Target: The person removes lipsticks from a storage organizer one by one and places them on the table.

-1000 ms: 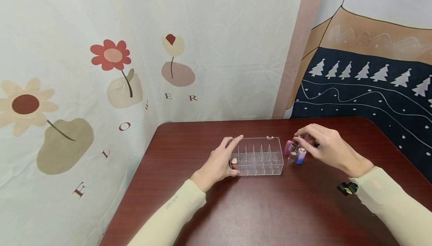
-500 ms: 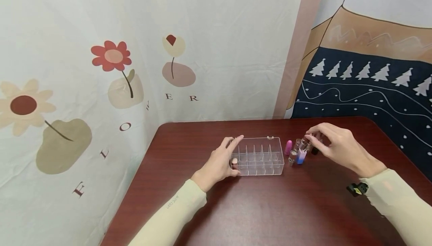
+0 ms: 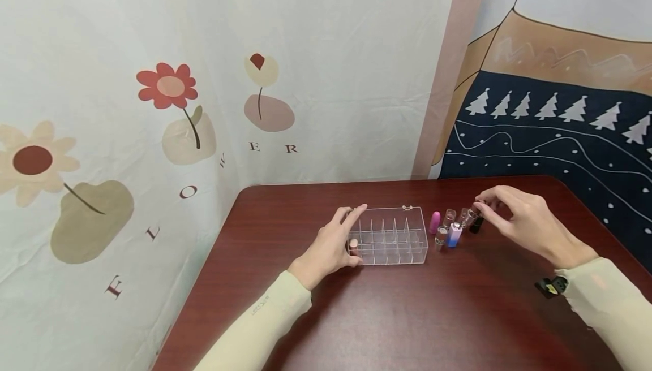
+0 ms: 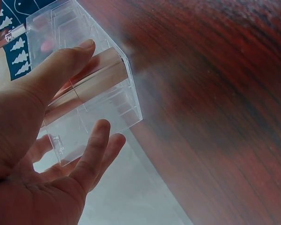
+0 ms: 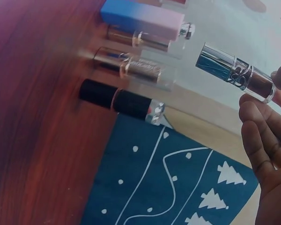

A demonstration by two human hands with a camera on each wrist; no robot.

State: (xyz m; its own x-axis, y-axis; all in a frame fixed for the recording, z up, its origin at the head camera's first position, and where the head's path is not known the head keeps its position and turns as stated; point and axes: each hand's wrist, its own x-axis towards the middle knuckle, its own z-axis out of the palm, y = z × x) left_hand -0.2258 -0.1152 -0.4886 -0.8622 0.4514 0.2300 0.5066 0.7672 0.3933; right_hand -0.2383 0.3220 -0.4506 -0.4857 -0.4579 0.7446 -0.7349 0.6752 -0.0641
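At the table's middle, my left hand (image 3: 326, 246) grips the left end of a clear divided organizer box (image 3: 392, 255), thumb at the front and fingers at the back. One copper-coloured lipstick (image 4: 96, 86) stands in the box's left-end compartment. My right hand (image 3: 524, 221) pinches a lipstick (image 5: 236, 72) with a silver end and a clear, dark-red end, held above the table. Near it stand a blue-and-pink lipstick (image 3: 455, 235), a magenta tube (image 3: 435, 223), a black lipstick (image 5: 119, 101) and several clear-capped gold lipsticks (image 5: 131, 68).
All of this stands on a dark red-brown wooden table (image 3: 387, 314). Behind its far edge hangs a pale flower-printed cloth (image 3: 346, 77), and to the right a dark cloth with white trees (image 3: 550, 133).
My right hand has moved to the right over the standing lipsticks with the pinched lipstick, uncovering more of them. My left hand and the organizer box have stayed in place.
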